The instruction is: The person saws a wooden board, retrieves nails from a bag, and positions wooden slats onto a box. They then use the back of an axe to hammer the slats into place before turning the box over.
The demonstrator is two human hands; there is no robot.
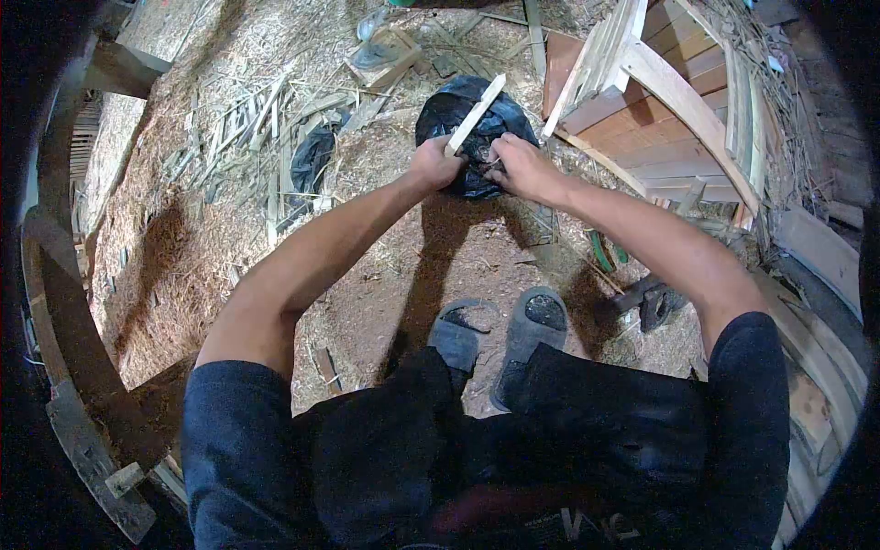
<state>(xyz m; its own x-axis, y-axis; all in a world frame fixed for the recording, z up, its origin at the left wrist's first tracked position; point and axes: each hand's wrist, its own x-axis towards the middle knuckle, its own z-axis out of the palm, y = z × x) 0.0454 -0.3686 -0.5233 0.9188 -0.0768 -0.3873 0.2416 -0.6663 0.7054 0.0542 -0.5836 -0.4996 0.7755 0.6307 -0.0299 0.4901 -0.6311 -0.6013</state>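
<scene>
Fingers [507, 149] over bag [445, 110], near planks' edge [591, 70]

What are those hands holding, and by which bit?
The left hand holds a wooden stick by its near end. I can't tell about the right hand.

Floor [367, 312] strewn with shavings [151, 284]; loose strips [243, 119] scattered ahead left. Slatted wooden frame [632, 137] at right. Light uneven, dark shadows [431, 266] across floor.
</scene>
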